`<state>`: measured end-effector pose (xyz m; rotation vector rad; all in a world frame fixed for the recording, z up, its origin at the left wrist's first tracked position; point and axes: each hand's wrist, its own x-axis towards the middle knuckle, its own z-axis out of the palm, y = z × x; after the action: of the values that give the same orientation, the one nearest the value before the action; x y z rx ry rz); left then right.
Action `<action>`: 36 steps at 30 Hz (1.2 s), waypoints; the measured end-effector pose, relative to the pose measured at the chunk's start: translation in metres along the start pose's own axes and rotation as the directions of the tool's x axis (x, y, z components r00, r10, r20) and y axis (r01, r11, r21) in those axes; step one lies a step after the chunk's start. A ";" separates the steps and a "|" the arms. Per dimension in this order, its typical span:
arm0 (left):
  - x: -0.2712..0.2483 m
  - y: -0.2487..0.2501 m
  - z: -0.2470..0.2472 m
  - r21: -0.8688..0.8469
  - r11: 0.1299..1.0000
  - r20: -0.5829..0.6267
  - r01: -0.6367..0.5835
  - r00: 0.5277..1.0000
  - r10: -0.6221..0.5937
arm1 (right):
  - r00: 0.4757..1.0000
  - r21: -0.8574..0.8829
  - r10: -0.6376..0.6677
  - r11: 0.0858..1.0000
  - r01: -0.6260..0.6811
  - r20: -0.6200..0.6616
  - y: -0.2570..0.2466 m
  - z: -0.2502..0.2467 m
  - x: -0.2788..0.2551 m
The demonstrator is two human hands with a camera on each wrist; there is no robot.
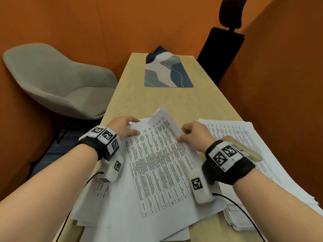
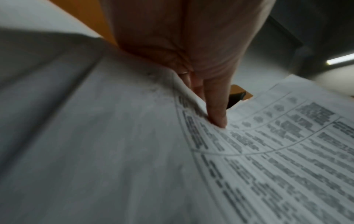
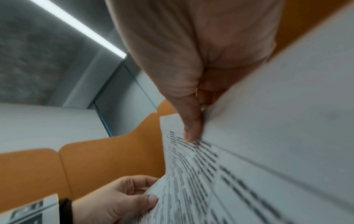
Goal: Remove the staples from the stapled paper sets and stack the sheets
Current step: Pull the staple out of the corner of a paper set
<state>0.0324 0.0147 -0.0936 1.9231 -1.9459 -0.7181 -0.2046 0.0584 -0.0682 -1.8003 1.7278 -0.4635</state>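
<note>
Hands (image 1: pixel 122 127) (image 1: pixel 193 132) in pinching grip on paper set (image 1: pixel 157 154); stack (image 1: pixel 244 137), mat (image 1: pixel 167 72) beyond.

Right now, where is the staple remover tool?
In the head view, the beige staple remover lies on the right paper stack, just beyond the right hand and its wrist.

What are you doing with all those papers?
A person is holding one printed paper set with both hands over a wooden table. The left hand pinches its far left corner, and the right hand pinches its right edge, where a sheet is lifted. Under it lies a loose pile of sheets. On the right sits another paper stack with a tan tool lying on top. No staple can be made out.
</note>
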 end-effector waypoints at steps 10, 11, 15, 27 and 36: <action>-0.075 0.033 -0.027 -0.659 0.748 -0.006 -0.076 0.995 0.096 | 0.996 0.188 -0.092 0.978 0.091 -0.004 -0.001 -0.051 -0.059; -0.085 0.036 -0.026 -0.699 0.713 0.012 -0.058 0.996 0.093 | 0.995 0.176 -0.095 0.980 0.092 0.009 0.000 -0.056 -0.064; -0.117 0.047 -0.010 -0.822 0.566 0.127 0.066 0.989 0.070 | 0.992 0.055 -0.115 0.992 0.112 0.050 0.007 -0.075 -0.081; -0.150 0.080 0.039 -0.605 0.786 -0.014 -0.126 0.989 0.148 | 0.992 -0.161 -0.094 0.984 0.079 -0.089 0.033 -0.080 -0.097; -0.147 0.075 0.032 -0.630 0.765 -0.060 -0.138 0.990 0.129 | 0.719 -0.621 -0.675 0.638 0.456 -0.166 -0.006 -0.024 -0.089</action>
<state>-0.0405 0.1628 -0.0602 1.3488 -1.5243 -1.1364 -0.2235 0.1414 -0.0330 -2.8950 1.5719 -0.6736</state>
